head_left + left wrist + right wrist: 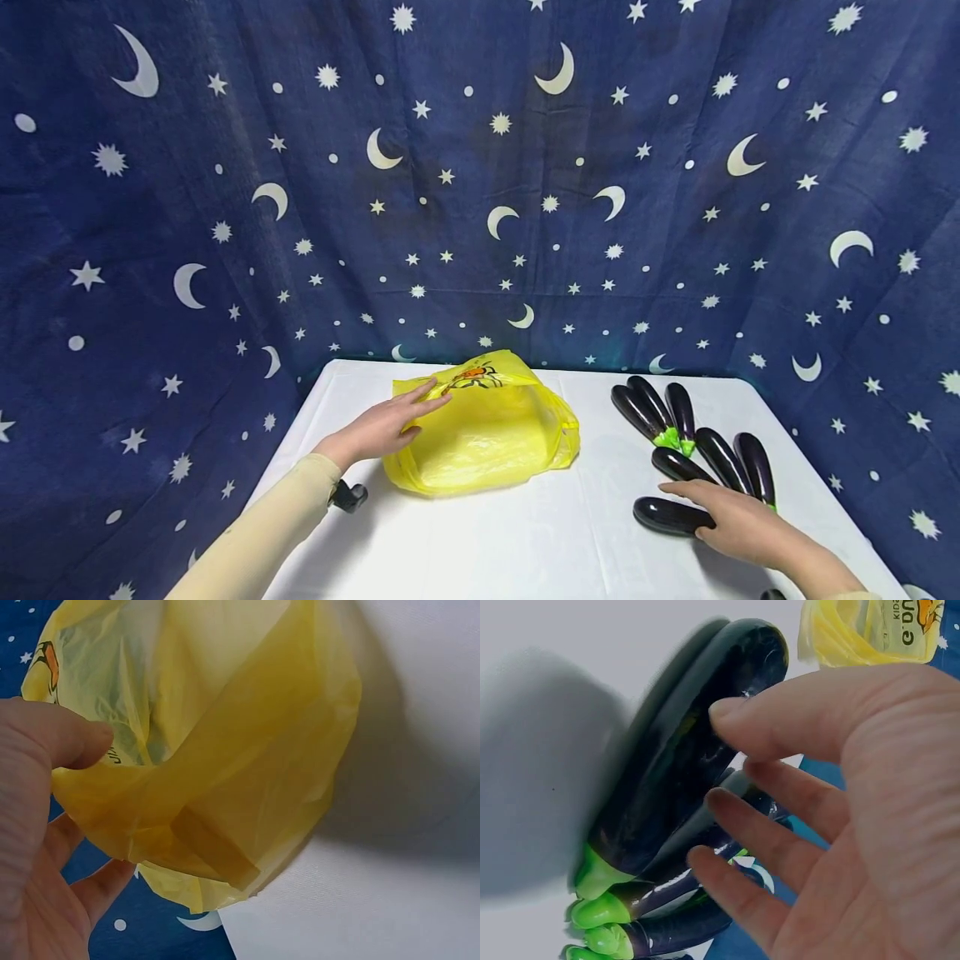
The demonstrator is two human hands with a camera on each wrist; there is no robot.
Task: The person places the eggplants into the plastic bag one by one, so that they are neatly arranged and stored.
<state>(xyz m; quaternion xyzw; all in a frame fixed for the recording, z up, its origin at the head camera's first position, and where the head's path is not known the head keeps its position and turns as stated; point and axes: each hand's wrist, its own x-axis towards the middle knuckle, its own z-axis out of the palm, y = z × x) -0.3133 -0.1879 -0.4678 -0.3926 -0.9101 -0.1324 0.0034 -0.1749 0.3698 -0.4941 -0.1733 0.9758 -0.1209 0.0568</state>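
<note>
A yellow plastic bag (487, 442) lies on the white table with its mouth facing me. My left hand (386, 429) is at the bag's left edge, fingers stretched out. In the left wrist view the thumb is over the rim of the bag (255, 772) and the fingers are spread on its outer side, apart from the thumb. My right hand (746, 521) reaches over the nearest dark purple eggplant (670, 516). The right wrist view shows its thumb and spread fingers beside that eggplant (675, 757), not closed round it; contact is unclear.
Several more eggplants with green caps, such as the one at the back (680, 410), lie grouped on the table's right side. A blue curtain (480, 183) with moons and stars hangs behind and beside the white table (480, 546).
</note>
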